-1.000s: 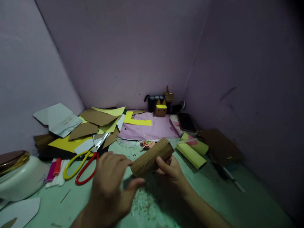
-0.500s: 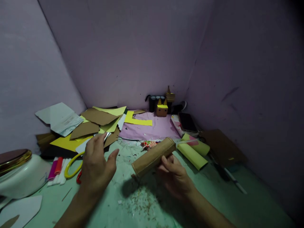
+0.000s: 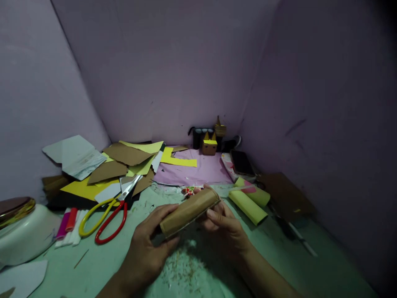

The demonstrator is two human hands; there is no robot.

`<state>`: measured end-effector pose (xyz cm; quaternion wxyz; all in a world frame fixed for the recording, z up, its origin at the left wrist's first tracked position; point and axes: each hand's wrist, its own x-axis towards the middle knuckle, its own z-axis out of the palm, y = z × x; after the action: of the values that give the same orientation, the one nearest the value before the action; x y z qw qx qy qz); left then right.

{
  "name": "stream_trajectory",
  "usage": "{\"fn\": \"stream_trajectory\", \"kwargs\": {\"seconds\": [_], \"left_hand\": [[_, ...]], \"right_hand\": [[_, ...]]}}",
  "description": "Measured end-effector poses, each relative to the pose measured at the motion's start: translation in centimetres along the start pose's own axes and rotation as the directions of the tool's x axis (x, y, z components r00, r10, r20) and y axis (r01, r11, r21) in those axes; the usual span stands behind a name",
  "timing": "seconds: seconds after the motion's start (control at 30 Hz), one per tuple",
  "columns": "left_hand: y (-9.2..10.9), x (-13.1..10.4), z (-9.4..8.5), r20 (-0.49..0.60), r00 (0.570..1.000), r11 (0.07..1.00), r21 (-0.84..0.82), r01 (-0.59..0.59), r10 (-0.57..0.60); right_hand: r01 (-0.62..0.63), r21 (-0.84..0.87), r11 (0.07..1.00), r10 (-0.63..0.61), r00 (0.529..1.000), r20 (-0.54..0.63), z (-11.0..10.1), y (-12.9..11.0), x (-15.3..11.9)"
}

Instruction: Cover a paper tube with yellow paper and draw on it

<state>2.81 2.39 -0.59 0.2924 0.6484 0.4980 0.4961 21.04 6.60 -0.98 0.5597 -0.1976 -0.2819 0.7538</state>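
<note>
Brown cardboard tube is held between both hands, just below centre. Left hand has its fingers curled about the 8 o'clock end; right hand pinches it toward 2 o'clock. Half a second ago the left hand stood apart, covering much of the scissors, now fully exposed at 9 o'clock. Green surface carries crumbs at 6 o'clock; purple walls enclose it. Tube's long axis: 8 to 2 o'clock.

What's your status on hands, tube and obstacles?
Right hand gripping brown tube near right end. Left hand around left end, contact unclear. Tube held over green tabletop. Scissors lie beside left hand, apart.
</note>
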Motion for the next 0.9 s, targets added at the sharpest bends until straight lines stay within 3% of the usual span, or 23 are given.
{"fn": "stream_trajectory", "kwargs": {"seconds": [0.13, 0.27, 0.4, 0.6, 0.73, 0.9], "left_hand": [[-0.2, 0.1, -0.5, -0.002, 0.999, 0.999, -0.004, 0.040, -0.040], [0.0, 0.3, -0.9, -0.016, 0.999, 0.999, 0.019, 0.037, -0.036], [-0.1, 0.6, -1.5, -0.002, 1.000, 0.998, 0.056, 0.011, -0.011], [-0.5, 0.8, -1.9, 0.000, 1.000, 0.998, 0.064, 0.000, 0.000], [-0.7, 0.7, -1.5, -0.037, 0.999, 0.998, 0.047, -0.038, 0.040], [-0.3, 0.5, -1.2, -0.013, 0.997, 0.993, 0.081, -0.081, 0.082]], "right_hand": [[0.048, -0.104, 0.993, -0.048, 0.999, 0.004, -0.6, -0.3, 0.6], [0.177, -0.174, 0.969, -0.176, 0.984, 0.020, -1.0, -0.1, 1.1], [0.253, -0.385, 0.888, -0.265, 0.964, 0.021, -1.1, -0.7, 1.0], [0.184, -0.702, 0.688, -0.202, 0.978, 0.058, -1.2, -1.9, 0.7], [0.085, -0.679, 0.729, -0.077, 0.996, 0.042, -1.0, -1.8, 0.5], [0.067, -0.629, 0.775, -0.058, 0.998, 0.035, -0.8, -1.5, 0.5]]}}
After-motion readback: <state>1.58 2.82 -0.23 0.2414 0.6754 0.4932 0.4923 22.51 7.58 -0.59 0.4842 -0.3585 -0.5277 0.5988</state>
